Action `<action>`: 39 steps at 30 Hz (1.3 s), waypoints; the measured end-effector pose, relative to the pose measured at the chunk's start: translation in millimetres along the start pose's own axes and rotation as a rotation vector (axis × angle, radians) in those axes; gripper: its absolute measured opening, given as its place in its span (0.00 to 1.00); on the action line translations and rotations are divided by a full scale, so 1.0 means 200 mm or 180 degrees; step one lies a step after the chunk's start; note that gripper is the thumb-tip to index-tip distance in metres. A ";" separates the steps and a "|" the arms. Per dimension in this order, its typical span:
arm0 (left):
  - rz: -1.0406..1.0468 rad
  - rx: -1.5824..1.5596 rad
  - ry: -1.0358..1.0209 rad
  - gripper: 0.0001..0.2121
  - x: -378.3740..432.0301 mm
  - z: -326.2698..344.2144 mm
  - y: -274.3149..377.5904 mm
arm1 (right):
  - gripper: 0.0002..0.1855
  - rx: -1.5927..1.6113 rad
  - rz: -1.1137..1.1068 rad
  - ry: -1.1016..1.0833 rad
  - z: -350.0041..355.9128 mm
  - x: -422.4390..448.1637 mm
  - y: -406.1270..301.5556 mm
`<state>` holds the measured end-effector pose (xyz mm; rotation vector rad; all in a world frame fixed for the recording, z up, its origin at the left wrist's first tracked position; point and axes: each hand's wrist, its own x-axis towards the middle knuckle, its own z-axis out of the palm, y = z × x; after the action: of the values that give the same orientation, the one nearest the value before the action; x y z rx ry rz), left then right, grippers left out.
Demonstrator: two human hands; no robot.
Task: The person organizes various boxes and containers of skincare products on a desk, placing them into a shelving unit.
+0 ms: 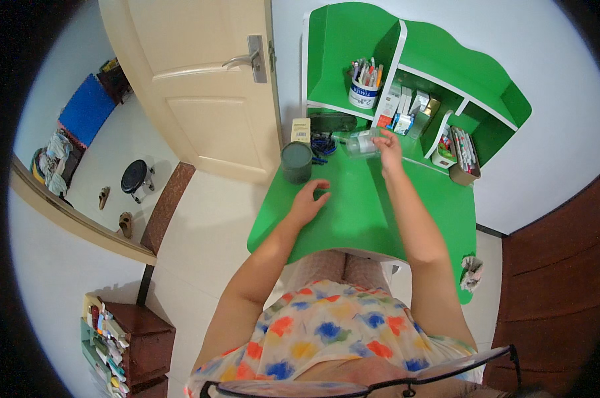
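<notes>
At the back of the green desk, my right hand grips one end of a clear plastic container, which lies tilted on its side and has a pale label. My left hand is over the desk's left part, thumb and fingers curved apart with nothing between them. Just beyond it stands a dark green lidded canister. Behind the canister is an upright cream box bearing print. Dark blue and black items, perhaps pens, are heaped between the canister and the clear container.
A green shelf unit rises behind the desk, holding a white cup of pens, small boxes and a brown bin. A dark case lies beneath. Crumpled tissue sits at the right edge. An open door stands left.
</notes>
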<state>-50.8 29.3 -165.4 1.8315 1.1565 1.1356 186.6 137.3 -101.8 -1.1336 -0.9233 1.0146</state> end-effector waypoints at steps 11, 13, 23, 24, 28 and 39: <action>0.0278 -0.0342 0.0078 0.49 0.00 0.00 0.06 | 0.13 -0.3358 -0.3369 -0.1717 -0.03 -0.63 -0.26; 0.0290 -0.0350 0.0008 0.50 0.00 0.00 0.09 | 0.13 -0.3270 -0.3313 -0.1878 -0.04 -0.65 -0.22; 0.0104 -0.1044 -0.0304 0.51 -0.01 -0.01 0.11 | 0.08 -0.1621 -0.1927 -0.1497 0.05 -0.65 -0.14; 0.0112 -0.1049 -0.0294 0.51 -0.01 -0.01 0.10 | 0.07 -0.1411 -0.1354 -0.1133 0.05 -0.58 -0.12; 0.0007 -0.1248 -0.0529 0.49 0.01 -0.04 0.11 | 0.08 -0.1744 -0.1111 -0.1080 0.11 -0.34 -0.04; -0.0032 -0.1262 -0.1026 0.48 0.02 -0.10 0.16 | 0.18 -0.4671 -0.3019 -0.2513 0.39 -0.02 0.35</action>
<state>-58.9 22.8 -129.1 1.6197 0.6979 0.9396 100.2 163.1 -156.2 -1.0856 -2.7319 -0.2550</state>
